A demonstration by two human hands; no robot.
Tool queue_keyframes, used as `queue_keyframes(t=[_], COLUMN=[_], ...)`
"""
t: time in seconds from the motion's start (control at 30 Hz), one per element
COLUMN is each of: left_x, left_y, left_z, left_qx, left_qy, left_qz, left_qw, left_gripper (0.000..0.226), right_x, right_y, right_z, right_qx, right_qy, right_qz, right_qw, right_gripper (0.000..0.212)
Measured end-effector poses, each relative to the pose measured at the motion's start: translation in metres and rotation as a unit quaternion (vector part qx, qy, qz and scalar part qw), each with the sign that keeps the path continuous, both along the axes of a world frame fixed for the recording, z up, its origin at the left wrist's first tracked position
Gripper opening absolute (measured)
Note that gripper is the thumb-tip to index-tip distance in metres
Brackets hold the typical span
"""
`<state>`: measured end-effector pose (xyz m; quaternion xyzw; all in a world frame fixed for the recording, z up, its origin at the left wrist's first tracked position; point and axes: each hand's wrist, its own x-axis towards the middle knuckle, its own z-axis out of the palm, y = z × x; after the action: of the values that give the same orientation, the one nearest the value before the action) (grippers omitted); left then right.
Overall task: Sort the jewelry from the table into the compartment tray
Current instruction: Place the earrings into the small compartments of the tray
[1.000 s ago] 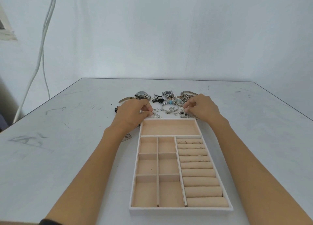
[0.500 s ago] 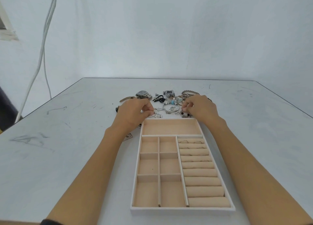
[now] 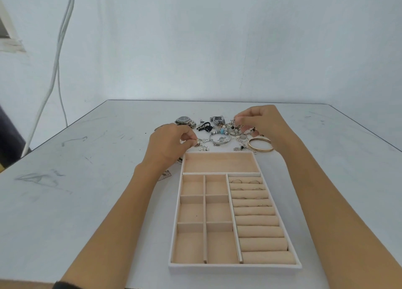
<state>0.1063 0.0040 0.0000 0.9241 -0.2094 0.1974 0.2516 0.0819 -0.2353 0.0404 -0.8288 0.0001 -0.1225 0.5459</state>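
Because the jewelry pile [image 3: 220, 133] lies tangled at frame centre, just above the compartment tray [image 3: 235, 268], small pieces [image 3: 197, 144] are pinched by the left hand [image 3: 169, 145] and the right hand [image 3: 265, 125], apparently for untangling.

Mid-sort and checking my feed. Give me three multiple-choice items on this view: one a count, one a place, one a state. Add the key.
1. Small compartments in the tray, left of the ring rolls: A. four; B. six; C. nine.
2. The gold bangle lies: A. on the ring rolls; B. inside a small compartment; C. on the table just beyond the tray's far right corner.
3. The left hand is: A. pinching a small silver piece; B. flat on the table; C. resting in the tray.

Key:
1. B, since there are two columns of three.
2. C, since it lies on the tabletop outside the rim at that corner.
3. A, since thumb and fingertips close on the piece near the tray's far left corner.
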Motion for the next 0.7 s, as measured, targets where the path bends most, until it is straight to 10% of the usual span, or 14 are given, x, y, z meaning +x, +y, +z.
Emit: queue_keyframes(t=[0.7], left_x=[-0.033], left_y=[-0.016], left_z=[0.020], left_qx=[-0.146], left_qy=[0.025], left_qz=[-0.103], left_qw=[0.984], left_gripper=[0.004], right_x=[-0.038], right_y=[-0.012], right_z=[0.022], right_qx=[0.271], right_qy=[0.011], right_qz=[0.065], right_qw=[0.960], right_gripper=[0.006])
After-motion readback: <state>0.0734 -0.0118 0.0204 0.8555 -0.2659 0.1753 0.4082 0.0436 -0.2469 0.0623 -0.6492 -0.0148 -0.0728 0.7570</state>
